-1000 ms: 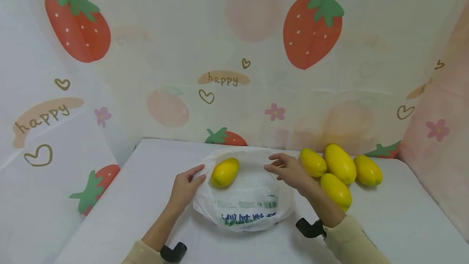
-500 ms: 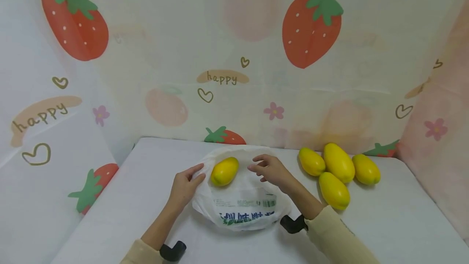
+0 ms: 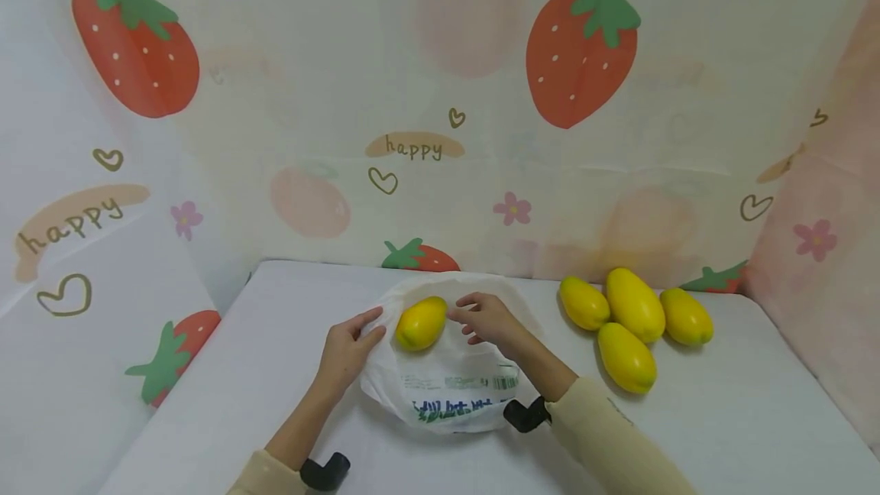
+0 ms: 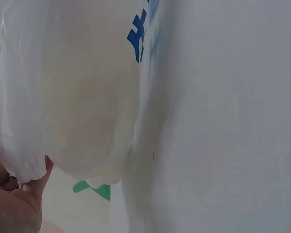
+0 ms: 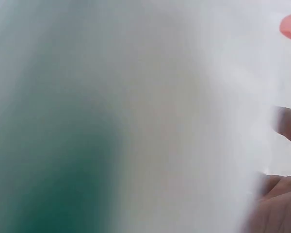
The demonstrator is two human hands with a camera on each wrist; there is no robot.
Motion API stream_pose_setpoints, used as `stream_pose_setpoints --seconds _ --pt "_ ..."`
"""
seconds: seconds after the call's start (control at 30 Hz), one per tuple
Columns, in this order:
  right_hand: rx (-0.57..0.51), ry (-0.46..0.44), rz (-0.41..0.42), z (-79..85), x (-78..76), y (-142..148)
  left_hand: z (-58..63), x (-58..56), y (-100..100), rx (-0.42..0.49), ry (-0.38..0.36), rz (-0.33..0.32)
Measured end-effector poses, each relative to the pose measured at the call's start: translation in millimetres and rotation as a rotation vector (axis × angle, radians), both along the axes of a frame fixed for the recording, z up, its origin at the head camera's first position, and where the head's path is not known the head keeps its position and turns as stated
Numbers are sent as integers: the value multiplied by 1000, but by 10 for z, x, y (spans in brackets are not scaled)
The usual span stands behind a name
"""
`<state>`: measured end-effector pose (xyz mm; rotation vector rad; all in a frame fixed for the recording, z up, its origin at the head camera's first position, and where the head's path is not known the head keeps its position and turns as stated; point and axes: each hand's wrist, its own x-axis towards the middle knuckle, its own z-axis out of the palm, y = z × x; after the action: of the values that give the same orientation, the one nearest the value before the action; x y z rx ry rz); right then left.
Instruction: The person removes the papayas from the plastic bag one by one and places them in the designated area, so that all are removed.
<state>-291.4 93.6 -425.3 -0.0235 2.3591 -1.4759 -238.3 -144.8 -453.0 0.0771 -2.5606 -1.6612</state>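
Note:
A white plastic bag (image 3: 457,373) with blue and green print lies on the table, its mouth spread wide. One smooth yellow oval fruit (image 3: 421,324), perhaps a mango, rests inside the mouth near the left rim. My left hand (image 3: 347,350) pinches that rim between thumb and fingers; the left wrist view shows the bag film (image 4: 24,165) caught there. Over the bag's mouth, my right hand (image 3: 490,321) holds nothing, its fingers loosely bent and pointing at the fruit. Whether the fingertips touch the fruit, I cannot tell. Blurred bag film fills most of the right wrist view.
Several more yellow fruits (image 3: 627,357) lie grouped at the table's back right, beyond the right forearm. A white-covered table (image 3: 275,373) carries everything. Strawberry-printed cloth (image 3: 426,197) closes off the back and both sides.
From near the bag's right rim, my right hand has moved left across the mouth to beside the fruit. My left hand keeps its hold, and the fruit lies unmoved.

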Motion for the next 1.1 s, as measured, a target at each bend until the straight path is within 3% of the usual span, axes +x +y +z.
stream_pose_setpoints --seconds 0.63,1.1 --pt "42 -110 -118 -175 -107 -336 -44 -1 -5 -1 16 -19" --pt "-3 -56 -162 -306 -77 -566 -3 -1 19 -16 8 -19"
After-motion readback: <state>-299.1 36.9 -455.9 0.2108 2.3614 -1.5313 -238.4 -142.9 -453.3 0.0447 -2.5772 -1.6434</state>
